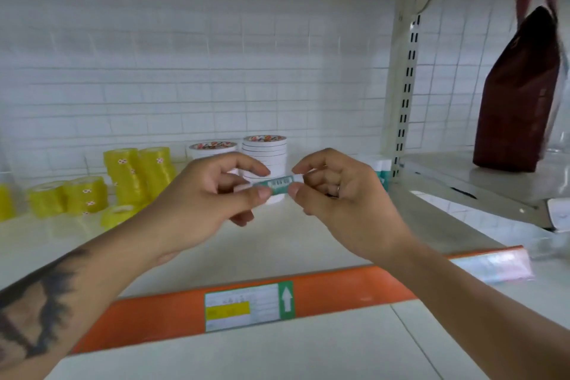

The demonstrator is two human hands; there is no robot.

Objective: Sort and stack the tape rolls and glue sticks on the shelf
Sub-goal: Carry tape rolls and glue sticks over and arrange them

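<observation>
A green and white glue stick (279,184) lies level in the air above the white shelf (277,244). My left hand (209,194) pinches its left end and my right hand (336,191) pinches its right end. Behind my hands stand two stacks of white tape rolls (265,148), the right one taller. Stacked yellow tape rolls (135,173) fill the left of the shelf, with lower ones (68,194) further left. More green and white glue sticks (382,168) sit at the back right by the upright, partly hidden by my right hand.
An orange price strip (172,311) with a white label runs along the shelf's front edge. A slotted white upright (407,86) divides this bay from the right one, where a dark red bag (521,95) stands. A lower white shelf (277,355) lies in front.
</observation>
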